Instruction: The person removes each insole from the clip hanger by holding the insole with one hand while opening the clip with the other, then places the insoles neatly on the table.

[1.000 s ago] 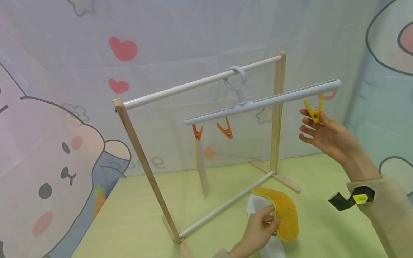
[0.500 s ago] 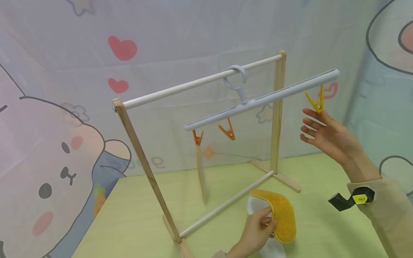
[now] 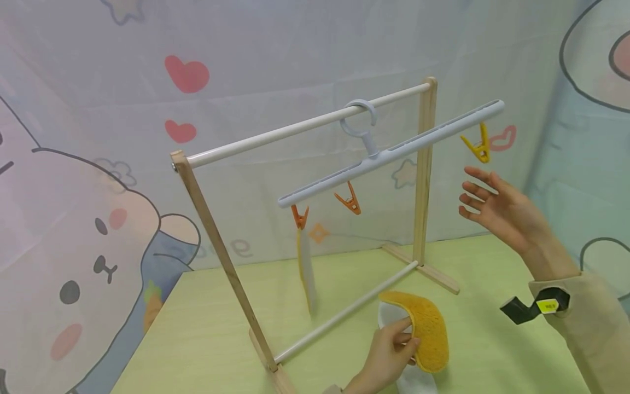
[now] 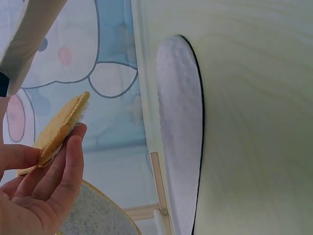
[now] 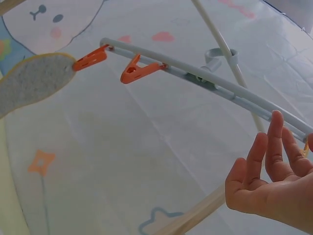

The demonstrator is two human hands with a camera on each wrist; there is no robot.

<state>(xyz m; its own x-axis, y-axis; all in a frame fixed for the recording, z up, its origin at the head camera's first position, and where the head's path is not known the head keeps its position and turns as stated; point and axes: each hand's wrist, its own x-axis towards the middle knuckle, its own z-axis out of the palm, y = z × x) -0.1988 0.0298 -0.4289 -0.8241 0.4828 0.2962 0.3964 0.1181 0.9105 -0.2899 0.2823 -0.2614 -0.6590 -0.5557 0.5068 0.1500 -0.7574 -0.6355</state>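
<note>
My left hand (image 3: 381,355) pinches a fuzzy yellow insole (image 3: 432,334), which bends over at its upper end. A white insole (image 4: 180,122) lies on the table below that hand. My right hand (image 3: 507,213) has its fingers spread and holds nothing, a little below a yellow clip (image 3: 480,148) on a light-blue hanger (image 3: 418,145). The hanger slants, its right end higher. From the orange clip (image 3: 299,217) at its left end hangs another insole (image 5: 36,81), grey with a yellow edge. A second orange clip (image 5: 142,70) beside it grips nothing.
A wooden rack (image 3: 219,257) with a white top rod (image 3: 275,135) carries the hanger and stands on the pale green table (image 3: 187,328). A lower white rod (image 3: 339,317) joins its feet. Behind hangs a cartoon-printed cloth (image 3: 275,49).
My right hand has come off the yellow clip. The hanger's right end has risen and its left end dipped, lowering the hanging insole. The insole in my left hand has shifted slightly left.
</note>
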